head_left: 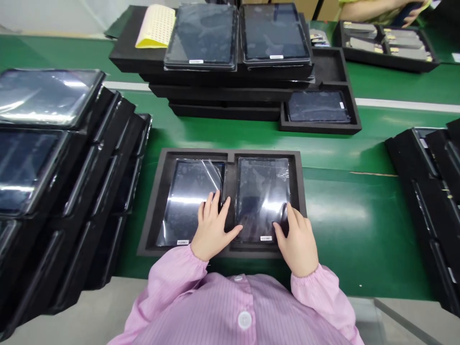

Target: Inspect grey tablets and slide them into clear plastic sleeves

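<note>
Foam trays [406,160] flank this green workbench [345,244]; the left hand [211,231], fingers wide, and right hand [297,245], fingers parted from thumb, reach over film-wrapped tablets [262,187].

From close above the near edge of the flat, glossy green table [334,215], the head view faces forward and down, reaching its far edge.

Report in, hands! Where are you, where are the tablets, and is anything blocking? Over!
Left fingers over left tablet; right fingers at right tablet's edge. Both tablets inside black tray. Stacked trays beyond, standing apart.
</note>
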Demonstrator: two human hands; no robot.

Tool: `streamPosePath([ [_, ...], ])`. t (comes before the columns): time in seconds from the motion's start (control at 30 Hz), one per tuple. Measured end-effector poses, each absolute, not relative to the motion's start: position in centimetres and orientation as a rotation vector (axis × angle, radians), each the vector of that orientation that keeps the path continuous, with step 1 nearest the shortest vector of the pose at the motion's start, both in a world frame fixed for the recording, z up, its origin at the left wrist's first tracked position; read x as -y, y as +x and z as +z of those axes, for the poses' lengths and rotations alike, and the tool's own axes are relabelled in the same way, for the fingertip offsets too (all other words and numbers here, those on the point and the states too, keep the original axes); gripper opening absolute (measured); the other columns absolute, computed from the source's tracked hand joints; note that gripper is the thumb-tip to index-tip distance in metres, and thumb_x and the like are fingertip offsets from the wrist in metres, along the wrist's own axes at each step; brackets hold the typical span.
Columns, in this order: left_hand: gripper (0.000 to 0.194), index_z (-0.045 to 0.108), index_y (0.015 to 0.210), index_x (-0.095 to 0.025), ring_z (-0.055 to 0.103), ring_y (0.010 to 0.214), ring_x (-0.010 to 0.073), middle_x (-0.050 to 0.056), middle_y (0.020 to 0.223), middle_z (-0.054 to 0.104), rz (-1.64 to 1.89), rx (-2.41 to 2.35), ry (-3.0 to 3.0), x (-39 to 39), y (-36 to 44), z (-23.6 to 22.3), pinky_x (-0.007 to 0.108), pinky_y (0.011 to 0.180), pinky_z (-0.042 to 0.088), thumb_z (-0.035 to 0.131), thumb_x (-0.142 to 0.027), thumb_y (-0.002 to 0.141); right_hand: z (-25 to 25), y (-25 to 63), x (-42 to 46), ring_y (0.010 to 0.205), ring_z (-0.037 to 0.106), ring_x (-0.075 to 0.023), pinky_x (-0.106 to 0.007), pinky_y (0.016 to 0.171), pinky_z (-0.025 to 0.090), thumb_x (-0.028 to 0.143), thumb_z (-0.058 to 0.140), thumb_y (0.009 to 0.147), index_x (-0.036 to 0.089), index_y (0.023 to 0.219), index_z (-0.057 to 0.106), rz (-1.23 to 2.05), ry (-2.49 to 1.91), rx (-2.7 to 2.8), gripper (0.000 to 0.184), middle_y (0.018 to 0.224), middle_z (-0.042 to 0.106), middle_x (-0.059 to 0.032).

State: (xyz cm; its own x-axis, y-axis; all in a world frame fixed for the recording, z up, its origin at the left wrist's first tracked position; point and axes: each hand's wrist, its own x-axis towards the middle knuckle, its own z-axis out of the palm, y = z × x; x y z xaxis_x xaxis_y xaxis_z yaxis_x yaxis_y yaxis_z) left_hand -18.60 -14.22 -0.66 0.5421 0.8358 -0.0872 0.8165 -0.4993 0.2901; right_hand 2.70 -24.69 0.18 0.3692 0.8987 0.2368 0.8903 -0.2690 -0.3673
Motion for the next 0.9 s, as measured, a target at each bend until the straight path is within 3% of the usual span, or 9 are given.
streamPosePath([
  [0.23, 0.068, 0.050, 0.149, -0.013, 0.033, 0.152, 0.0437, 0.027, 0.163, 0.036, 0.087, -1.309, 2.496, 14.1, -18.6, -0.3, 0.068, 0.117, 0.033, 0.060, -0.049, 0.091, 1.2, 1.6, 24.0, 0.098, 0.067, -0.0309, -0.046, 0.079, 0.061, 0.029, 0.050, 0.100, 0.019, 0.147, 0.050, -0.003, -2.078, 1.541, 0.048, 0.110, 0.073, -0.0159],
  [0.4, 0.069, 0.047, 0.150, -0.013, 0.033, 0.152, 0.0425, 0.026, 0.164, 0.035, 0.083, -1.301, 2.490, 14.0, -18.6, -0.3, 0.067, 0.117, 0.033, 0.059, -0.049, 0.092, 1.6, 0.6, 22.7, 0.094, 0.073, -0.0221, -0.036, 0.079, 0.064, 0.010, 0.040, 0.097, 0.024, 0.148, 0.050, 0.158, -1.901, 1.443, 0.054, 0.106, 0.073, -0.0105],
  [0.6, 0.072, 0.047, 0.151, -0.014, 0.036, 0.151, 0.0413, 0.026, 0.162, 0.038, 0.110, -1.293, 2.526, 14.1, -18.7, -0.8, 0.064, 0.115, 0.036, 0.060, -0.052, 0.091, 4.5, -0.1, 22.4, 0.079, 0.075, -0.0109, -0.019, 0.076, 0.062, -0.004, 0.040, 0.085, 0.024, 0.128, 0.067, 0.893, -1.009, 1.795, 0.058, 0.089, 0.077, -0.0004],
  [0.7, 0.073, 0.046, 0.151, -0.015, 0.037, 0.151, 0.0407, 0.026, 0.162, 0.037, 0.123, -1.309, 2.540, 14.2, -18.7, -1.1, 0.063, 0.117, 0.034, 0.060, -0.053, 0.091, 5.8, 0.1, 22.6, 0.079, 0.075, -0.0105, -0.018, 0.073, 0.061, -0.002, 0.040, 0.084, 0.019, 0.116, 0.072, 1.120, -0.771, 1.853, 0.050, 0.091, 0.079, -0.0029],
  [0.9, 0.074, 0.043, 0.154, -0.017, 0.032, 0.153, 0.0395, 0.023, 0.166, 0.032, 0.026, -1.309, 2.482, 14.1, -18.6, -0.9, 0.061, 0.119, 0.032, 0.061, -0.052, 0.091, 7.0, 1.3, 22.5, 0.080, 0.076, -0.0139, -0.022, 0.073, 0.063, 0.000, 0.043, 0.080, 0.017, 0.111, 0.073, 1.106, -0.777, 1.876, 0.046, 0.093, 0.079, -0.0070],
])
